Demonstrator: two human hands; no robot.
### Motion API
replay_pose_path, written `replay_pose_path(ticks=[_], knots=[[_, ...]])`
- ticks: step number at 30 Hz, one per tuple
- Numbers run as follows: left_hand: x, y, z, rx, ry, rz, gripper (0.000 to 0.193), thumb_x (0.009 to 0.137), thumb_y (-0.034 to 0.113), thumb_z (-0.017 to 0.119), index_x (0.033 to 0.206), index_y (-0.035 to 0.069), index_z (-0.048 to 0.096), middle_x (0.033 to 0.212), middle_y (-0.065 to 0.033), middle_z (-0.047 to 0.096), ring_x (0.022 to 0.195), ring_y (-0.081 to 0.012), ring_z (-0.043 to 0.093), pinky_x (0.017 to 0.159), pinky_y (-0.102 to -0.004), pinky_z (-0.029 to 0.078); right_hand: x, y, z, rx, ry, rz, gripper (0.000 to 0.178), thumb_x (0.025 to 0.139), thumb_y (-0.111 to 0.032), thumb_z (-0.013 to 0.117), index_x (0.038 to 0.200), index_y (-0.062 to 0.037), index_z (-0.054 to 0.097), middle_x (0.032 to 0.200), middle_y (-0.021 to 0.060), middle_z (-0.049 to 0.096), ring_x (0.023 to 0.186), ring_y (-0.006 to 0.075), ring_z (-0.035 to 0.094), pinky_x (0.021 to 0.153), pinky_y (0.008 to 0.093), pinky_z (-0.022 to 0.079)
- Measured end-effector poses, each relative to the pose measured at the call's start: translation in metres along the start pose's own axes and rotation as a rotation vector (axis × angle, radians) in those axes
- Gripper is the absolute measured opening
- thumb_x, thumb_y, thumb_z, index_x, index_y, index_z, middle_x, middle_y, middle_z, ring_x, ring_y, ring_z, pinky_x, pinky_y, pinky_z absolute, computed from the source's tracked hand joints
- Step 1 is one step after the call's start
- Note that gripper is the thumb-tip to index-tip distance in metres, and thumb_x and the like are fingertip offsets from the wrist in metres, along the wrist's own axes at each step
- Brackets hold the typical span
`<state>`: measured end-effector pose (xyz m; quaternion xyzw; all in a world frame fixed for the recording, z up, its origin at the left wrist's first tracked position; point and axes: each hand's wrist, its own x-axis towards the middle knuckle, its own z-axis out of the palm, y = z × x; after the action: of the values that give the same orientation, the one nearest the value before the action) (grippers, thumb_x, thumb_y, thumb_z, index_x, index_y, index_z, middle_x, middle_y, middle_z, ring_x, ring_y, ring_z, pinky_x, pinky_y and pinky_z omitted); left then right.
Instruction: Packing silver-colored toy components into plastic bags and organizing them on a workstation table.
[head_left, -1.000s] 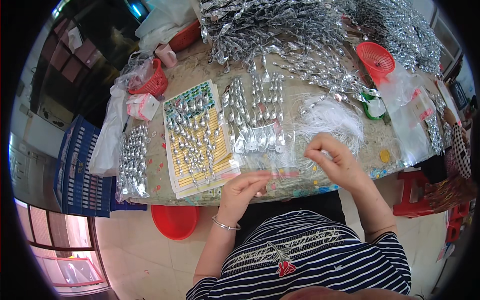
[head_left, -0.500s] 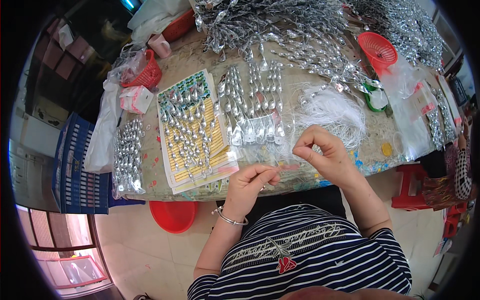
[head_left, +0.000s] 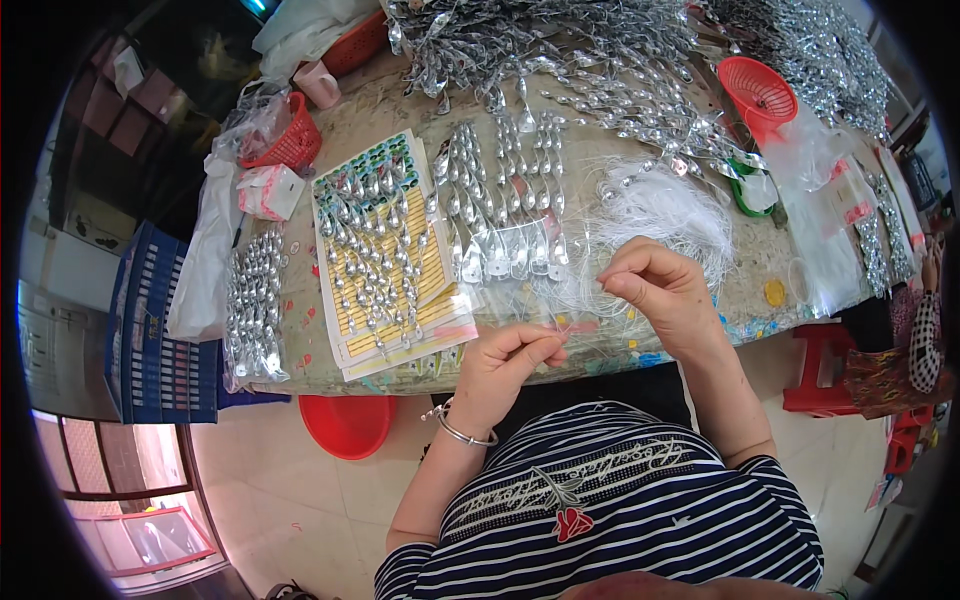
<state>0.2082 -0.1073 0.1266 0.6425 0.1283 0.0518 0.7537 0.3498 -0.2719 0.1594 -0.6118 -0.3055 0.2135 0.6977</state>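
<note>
My left hand (head_left: 503,372) is closed in a pinch over the table's near edge, a bracelet at its wrist. To its right and a little farther off, my right hand (head_left: 667,298) pinches thumb against forefinger. Whatever the fingertips hold is too fine to make out. Just beyond my right hand lies a loose heap of thin white strings (head_left: 680,218). Several silver twisted strips (head_left: 512,185) lie in rows ahead of my hands, their flat near ends by a small clear plastic sheet (head_left: 520,240). More silver strips (head_left: 375,245) rest on printed sheets (head_left: 440,292) at the left.
Large silver heaps (head_left: 560,45) cover the table's far side. A red basket (head_left: 290,140), a pink mug (head_left: 318,85) and a white box (head_left: 270,192) stand at left. A red basket (head_left: 757,92) and a green one (head_left: 740,190) stand at right. Below is a red basin (head_left: 347,425).
My right hand has shifted slightly right and away from me. My left hand has moved a little to the right. Both pinches stay closed.
</note>
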Motion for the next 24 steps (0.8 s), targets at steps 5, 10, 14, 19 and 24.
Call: replay_pose_path(ticks=[5,10,14,19,24], knots=[[-0.001,0.001,0.003,-0.009,-0.018,0.002,0.014,0.09,0.007,0.062,0.099,-0.002,0.069,0.085,-0.0069,0.07,0.079,-0.0112,0.065,0.069,-0.0201,0.048,0.001,-0.005,0.006,0.145,-0.013,0.102,0.01,0.091,-0.008,0.06,0.087,0.0005,0.065,0.087,0.0083,0.065,0.08,0.0134,0.059,0.07,0.0282,0.049],[0.003,0.011,0.005,-0.012,0.007,0.018,0.014,0.09,0.006,0.062,0.097,-0.003,0.07,0.088,-0.0082,0.071,0.08,-0.0118,0.066,0.069,-0.0212,0.049,-0.001,-0.005,0.013,-0.104,-0.074,-0.012,0.01,0.09,-0.008,0.062,0.087,-0.0003,0.067,0.086,0.0076,0.065,0.082,0.0148,0.06,0.073,0.0278,0.048],[0.007,0.019,0.006,0.029,0.052,0.005,0.013,0.09,0.005,0.061,0.095,-0.004,0.069,0.087,-0.0098,0.071,0.079,-0.0139,0.066,0.069,-0.024,0.051,-0.001,-0.004,0.02,-0.412,-0.122,-0.241,0.007,0.085,-0.008,0.067,0.089,-0.003,0.071,0.084,0.0047,0.062,0.083,0.0142,0.058,0.074,0.027,0.046],[0.008,0.009,0.009,-0.11,0.018,0.109,0.013,0.091,0.009,0.062,0.098,-0.001,0.069,0.087,-0.0049,0.07,0.076,-0.0072,0.062,0.069,-0.0196,0.049,-0.002,0.004,0.02,-0.332,-0.109,-0.193,0.008,0.083,-0.005,0.068,0.09,-0.0039,0.071,0.086,0.0036,0.06,0.084,0.0134,0.057,0.075,0.0255,0.044],[0.006,0.01,0.009,-0.103,0.068,0.086,0.01,0.091,0.002,0.059,0.092,-0.005,0.066,0.083,-0.0082,0.067,0.075,-0.0131,0.064,0.07,-0.0242,0.052,-0.003,0.004,0.016,-0.199,-0.087,-0.024,0.008,0.083,-0.004,0.068,0.09,-0.003,0.071,0.09,0.0037,0.06,0.087,0.012,0.056,0.076,0.0244,0.043]])
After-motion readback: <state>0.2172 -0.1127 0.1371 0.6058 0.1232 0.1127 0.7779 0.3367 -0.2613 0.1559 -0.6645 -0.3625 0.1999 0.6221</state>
